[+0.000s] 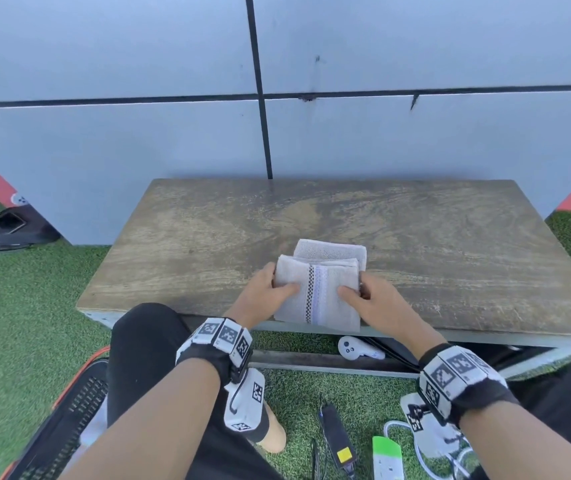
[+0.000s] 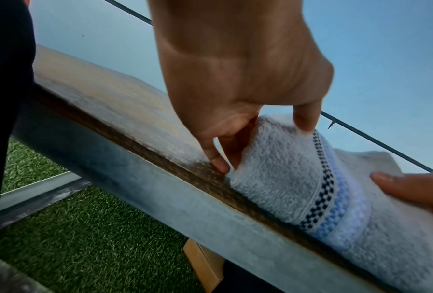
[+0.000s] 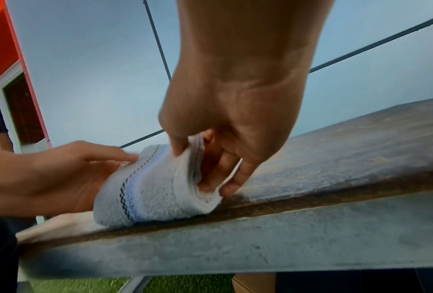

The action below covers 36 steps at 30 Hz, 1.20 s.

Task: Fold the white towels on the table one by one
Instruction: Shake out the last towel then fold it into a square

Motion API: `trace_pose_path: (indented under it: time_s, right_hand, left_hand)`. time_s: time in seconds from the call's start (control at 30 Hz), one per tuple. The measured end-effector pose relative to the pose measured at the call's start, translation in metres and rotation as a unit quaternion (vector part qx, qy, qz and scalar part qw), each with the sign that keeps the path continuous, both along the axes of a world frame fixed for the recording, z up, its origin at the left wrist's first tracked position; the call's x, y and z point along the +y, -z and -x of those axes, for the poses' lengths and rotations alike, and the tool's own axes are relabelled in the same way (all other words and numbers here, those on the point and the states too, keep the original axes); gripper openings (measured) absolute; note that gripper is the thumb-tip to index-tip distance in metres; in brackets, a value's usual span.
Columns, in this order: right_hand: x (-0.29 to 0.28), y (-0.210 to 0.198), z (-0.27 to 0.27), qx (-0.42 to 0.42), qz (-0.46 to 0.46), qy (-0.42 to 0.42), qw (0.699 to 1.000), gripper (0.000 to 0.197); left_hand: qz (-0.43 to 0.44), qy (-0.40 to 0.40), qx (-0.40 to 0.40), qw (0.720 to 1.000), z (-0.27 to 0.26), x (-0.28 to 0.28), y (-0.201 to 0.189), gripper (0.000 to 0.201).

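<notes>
A folded white towel (image 1: 317, 294) with a dark checked stripe and a blue band lies at the near edge of the wooden table (image 1: 450, 244). My left hand (image 1: 266, 292) grips its left side, thumb on top and fingers tucked under (image 2: 235, 138). My right hand (image 1: 367, 294) pinches the layered right edge (image 3: 200, 158), thumb above and fingers below. The towel (image 2: 298, 188) is lifted slightly off the table at both sides. A second folded white towel (image 1: 331, 249) lies flat just behind it, partly covered.
The table stands against a grey panelled wall (image 1: 173, 133). Green artificial grass (image 1: 28, 299) surrounds it. A white controller (image 1: 358, 348) lies under the table. A dark device (image 1: 336, 441), a green-and-white object (image 1: 386, 457) and white cables (image 1: 426, 455) lie near my knees.
</notes>
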State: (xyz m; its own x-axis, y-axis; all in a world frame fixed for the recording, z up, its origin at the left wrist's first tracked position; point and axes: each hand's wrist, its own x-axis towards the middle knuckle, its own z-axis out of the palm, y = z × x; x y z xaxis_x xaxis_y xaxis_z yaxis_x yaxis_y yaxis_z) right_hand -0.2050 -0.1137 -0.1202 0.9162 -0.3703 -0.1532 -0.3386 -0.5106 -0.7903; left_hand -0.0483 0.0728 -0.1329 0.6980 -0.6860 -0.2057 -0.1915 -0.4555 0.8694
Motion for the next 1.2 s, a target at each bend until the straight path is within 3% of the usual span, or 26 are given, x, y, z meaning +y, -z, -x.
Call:
trace_pose_path:
  time_s: [0.07,0.23,0.37,0.5,0.9,1.07,1.2]
  right_hand:
    - [0.001,0.002,-0.002,-0.014,0.006,0.017,1.000,0.039]
    - [-0.005,-0.005,-0.019,-0.047,0.007,0.079,0.996,0.020]
    - [-0.015,0.000,-0.034,0.002,0.016,0.118,0.993,0.009]
    - [-0.018,0.017,-0.035,0.021,0.040,0.158,0.986,0.024]
    - [-0.028,0.030,-0.045,0.016,0.013,0.213,0.977,0.027]
    - [-0.033,0.031,-0.051,0.035,0.016,0.227,0.973,0.028]
    - [-0.027,0.022,-0.050,-0.025,0.058,0.228,0.972,0.026]
  left_hand:
    - [-0.006,-0.002,-0.015,1.000,-0.004,0.000,0.001,0.034]
    - [0.034,-0.058,-0.043,0.997,-0.011,-0.020,-0.013,0.030]
    - [-0.005,-0.055,-0.045,0.997,-0.017,-0.045,-0.013,0.028]
    - [-0.111,-0.038,-0.097,0.988,-0.015,-0.057,0.003,0.021]
    - [-0.156,-0.084,-0.179,0.968,-0.018,-0.079,0.014,0.027]
    - [-0.177,-0.092,-0.183,0.963,-0.017,-0.082,0.014,0.031]
    - [-0.179,-0.076,-0.151,0.969,-0.019,-0.078,0.010,0.032]
